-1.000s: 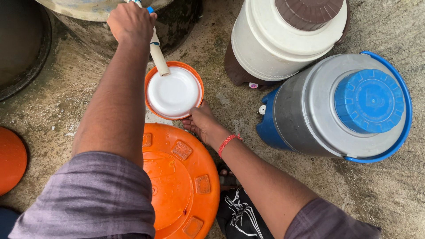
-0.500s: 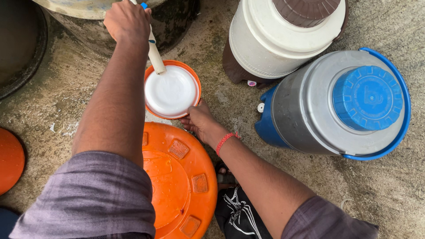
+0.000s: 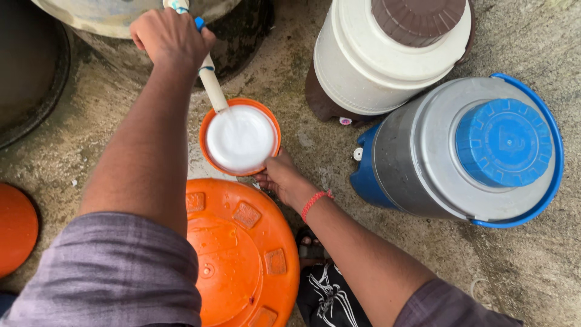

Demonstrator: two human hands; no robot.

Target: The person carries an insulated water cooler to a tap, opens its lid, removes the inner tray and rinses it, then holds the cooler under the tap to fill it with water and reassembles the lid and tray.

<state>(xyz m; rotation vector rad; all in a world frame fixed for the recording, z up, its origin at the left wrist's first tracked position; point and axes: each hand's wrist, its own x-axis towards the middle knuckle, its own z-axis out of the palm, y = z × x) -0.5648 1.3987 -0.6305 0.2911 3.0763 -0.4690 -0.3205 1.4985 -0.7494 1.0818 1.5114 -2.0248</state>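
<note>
My left hand (image 3: 171, 37) is closed around a tap at the top of the view, from which a cream-coloured spout (image 3: 212, 88) slants down. Water runs from the spout into a small orange container (image 3: 207, 156) with a white inside, which is full of foamy water. My right hand (image 3: 284, 178) grips that container by its near rim; a red thread band is on the wrist. The container sits on the concrete ground just beyond a large orange lid (image 3: 242, 254).
A white and brown insulated jug (image 3: 387, 57) stands at the upper right, a silver and blue jug with a blue cap (image 3: 478, 151) to its right. A dark basin rim (image 3: 36, 91) lies at left, an orange object (image 3: 15, 227) at the left edge.
The view has shifted slightly. Both hands stay where they were, and the water in the small container looks foamier.
</note>
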